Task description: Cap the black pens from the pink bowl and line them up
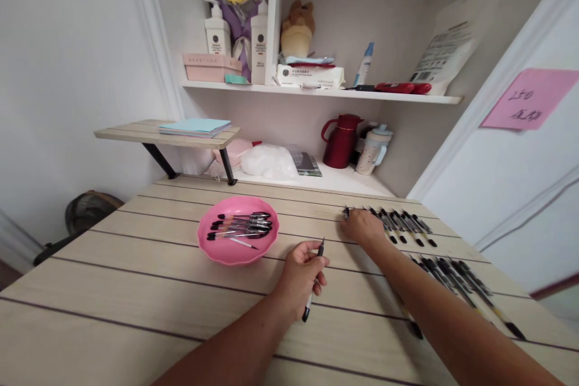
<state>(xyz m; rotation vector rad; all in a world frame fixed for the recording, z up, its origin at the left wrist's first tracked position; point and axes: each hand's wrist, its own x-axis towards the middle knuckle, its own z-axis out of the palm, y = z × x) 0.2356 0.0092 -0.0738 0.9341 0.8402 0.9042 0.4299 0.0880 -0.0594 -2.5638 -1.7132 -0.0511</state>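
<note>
My left hand (pixel 302 272) is closed round a black pen (pixel 313 282), held upright over the middle of the slatted table (pixel 136 289). My right hand (pixel 362 226) reaches forward and rests with its fingers curled on the left end of a row of black pens (pixel 404 226) laid side by side at the far right; whether it grips one is hidden. A second row of pens (pixel 456 280) lies nearer, partly behind my right forearm. A pink bowl (pixel 217 247) left of my hands holds several more pens (pixel 242 226).
A small raised shelf (pixel 136 132) with a blue notebook (pixel 194 127) stands at the table's back left. Behind are a red jug (pixel 340 140), a cup, a plastic bag and wall shelves with bottles. A white door with a pink note (pixel 529 99) is at right.
</note>
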